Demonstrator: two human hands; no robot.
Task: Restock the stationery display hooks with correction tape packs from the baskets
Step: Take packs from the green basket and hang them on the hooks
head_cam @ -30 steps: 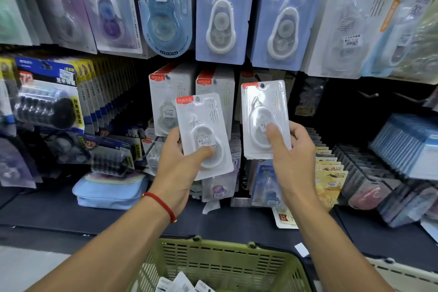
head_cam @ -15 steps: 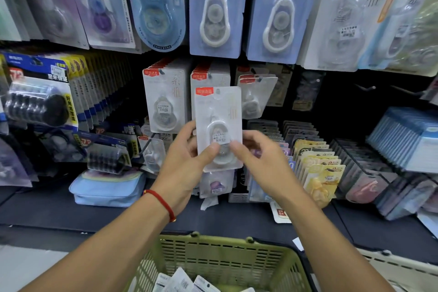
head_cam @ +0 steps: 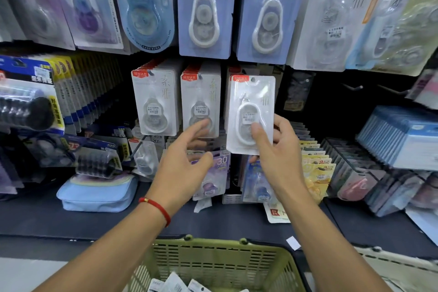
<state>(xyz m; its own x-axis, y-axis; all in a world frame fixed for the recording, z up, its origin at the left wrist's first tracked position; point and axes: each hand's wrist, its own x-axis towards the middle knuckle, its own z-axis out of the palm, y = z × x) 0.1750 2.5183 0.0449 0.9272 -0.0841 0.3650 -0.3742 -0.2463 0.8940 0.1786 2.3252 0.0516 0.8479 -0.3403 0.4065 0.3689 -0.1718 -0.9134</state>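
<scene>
My right hand (head_cam: 276, 156) grips a white correction tape pack (head_cam: 251, 102) with a red corner label, holding it upright in front of the third hook of the middle row. My left hand (head_cam: 183, 168) hovers to its left with fingers spread, holding nothing, just below the second hanging stack of matching packs (head_cam: 200, 99). A first full stack (head_cam: 155, 99) hangs further left. The green basket (head_cam: 213, 258) sits below my arms with more packs (head_cam: 175, 284) inside.
Larger blue and purple tape packs (head_cam: 205, 9) hang on the top row. Boxed rows of small items (head_cam: 315, 161) fill the shelf to the right, a light blue pouch (head_cam: 97, 193) lies at the left. A white basket rim (head_cam: 398, 265) shows at bottom right.
One pack went onto the third hook. The other pack passed from my left hand to my right, which moved it right and up to the hook. My left hand came off it and opened.
</scene>
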